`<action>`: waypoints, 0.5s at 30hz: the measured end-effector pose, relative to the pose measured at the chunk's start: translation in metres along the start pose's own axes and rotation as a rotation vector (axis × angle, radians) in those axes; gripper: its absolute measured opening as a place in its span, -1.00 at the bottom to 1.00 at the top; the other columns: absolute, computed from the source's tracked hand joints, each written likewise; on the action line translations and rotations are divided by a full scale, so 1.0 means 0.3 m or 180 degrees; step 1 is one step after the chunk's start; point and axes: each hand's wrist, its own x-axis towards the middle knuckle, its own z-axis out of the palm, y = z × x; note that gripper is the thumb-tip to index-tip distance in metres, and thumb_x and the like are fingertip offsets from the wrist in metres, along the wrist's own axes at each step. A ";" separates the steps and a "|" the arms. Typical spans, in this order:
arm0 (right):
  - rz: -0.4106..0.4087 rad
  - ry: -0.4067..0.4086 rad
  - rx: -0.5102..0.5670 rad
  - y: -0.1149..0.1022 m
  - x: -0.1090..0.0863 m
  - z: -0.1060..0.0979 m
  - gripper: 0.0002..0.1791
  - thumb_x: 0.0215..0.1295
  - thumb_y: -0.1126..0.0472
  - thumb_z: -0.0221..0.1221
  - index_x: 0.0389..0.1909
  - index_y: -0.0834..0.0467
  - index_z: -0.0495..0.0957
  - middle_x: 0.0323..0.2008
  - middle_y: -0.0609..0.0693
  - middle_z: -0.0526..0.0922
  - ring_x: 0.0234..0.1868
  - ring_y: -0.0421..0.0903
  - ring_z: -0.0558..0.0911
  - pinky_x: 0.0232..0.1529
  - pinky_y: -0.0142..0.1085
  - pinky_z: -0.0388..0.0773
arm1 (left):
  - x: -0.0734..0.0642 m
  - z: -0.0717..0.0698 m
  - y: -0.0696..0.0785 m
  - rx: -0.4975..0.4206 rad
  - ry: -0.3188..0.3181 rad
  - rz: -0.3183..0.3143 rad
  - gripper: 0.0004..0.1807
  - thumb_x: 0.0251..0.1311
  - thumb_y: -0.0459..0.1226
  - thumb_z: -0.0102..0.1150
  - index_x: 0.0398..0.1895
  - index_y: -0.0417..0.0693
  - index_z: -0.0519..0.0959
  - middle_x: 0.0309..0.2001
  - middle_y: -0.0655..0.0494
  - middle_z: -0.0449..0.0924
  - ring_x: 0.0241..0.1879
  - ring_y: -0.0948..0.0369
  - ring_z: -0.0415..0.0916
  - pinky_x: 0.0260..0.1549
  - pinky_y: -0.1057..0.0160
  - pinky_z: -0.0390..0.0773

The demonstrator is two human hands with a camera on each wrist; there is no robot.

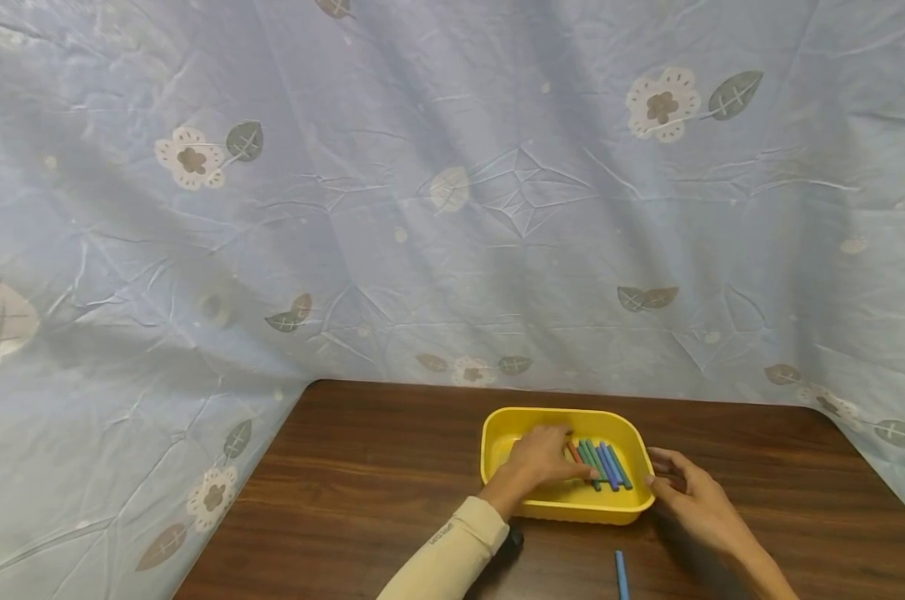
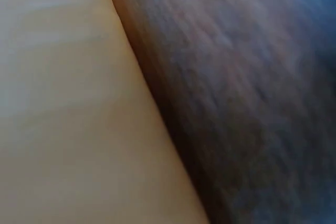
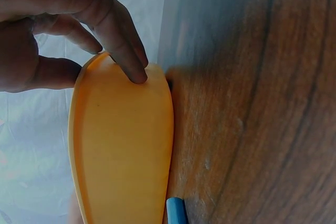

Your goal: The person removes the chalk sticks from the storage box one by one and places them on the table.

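A yellow plastic tray (image 1: 572, 510) stands on the wooden table. Several thin crayon-like sticks (image 1: 607, 463), green, blue, purple and one red-orange, lie side by side in its right half. Reaching over the tray's near side, my left hand (image 1: 546, 458) is inside it, thumb spread from the forefinger beside the sticks. Its other fingertips and whatever lies beneath the palm are hidden. At the tray's right end, my right hand (image 1: 696, 497) grips the rim; in the right wrist view its thumb (image 3: 55, 73) touches the edge while fingers lie on the outer wall.
One blue stick (image 1: 622, 575) lies on the table (image 1: 362, 500) in front of the tray. A small black object (image 1: 516, 539) shows partly beside the left sleeve (image 1: 452, 550). Flower-patterned pale cloth (image 1: 452, 267) hangs behind the table. The left wrist view is mostly blurred sleeve.
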 end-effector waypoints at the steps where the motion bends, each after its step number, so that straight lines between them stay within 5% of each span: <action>1: 0.0007 -0.0004 -0.0001 0.001 0.000 0.000 -0.29 0.66 0.08 0.16 0.60 0.39 0.19 0.39 0.46 0.50 0.30 0.32 0.65 0.04 -0.18 0.76 | 0.000 0.002 -0.002 0.0008 -0.0004 -0.0020 -0.19 0.07 0.31 0.56 0.30 0.11 0.62 -0.22 0.27 0.65 -0.34 0.34 0.45 -0.35 0.33 0.50; 8: 0.0043 -0.0037 -0.0021 0.009 0.005 -0.001 -0.28 0.67 0.05 0.14 0.60 0.38 0.18 0.41 0.46 0.48 0.32 0.31 0.63 0.06 -0.17 0.76 | -0.004 0.011 -0.006 0.0029 -0.0026 -0.0103 -0.25 0.04 0.33 0.56 0.20 0.16 0.66 -0.17 0.27 0.69 -0.21 0.29 0.56 -0.26 0.26 0.57; 15: 0.0017 -0.0037 -0.0051 0.011 0.008 -0.003 -0.28 0.67 0.04 0.15 0.60 0.38 0.19 0.41 0.45 0.49 0.35 0.34 0.61 0.06 -0.17 0.76 | -0.009 0.005 0.001 0.0104 -0.0010 -0.0058 -0.45 0.03 0.30 0.59 -0.14 0.17 0.67 -0.37 0.31 0.55 -0.36 0.31 0.45 -0.39 0.26 0.46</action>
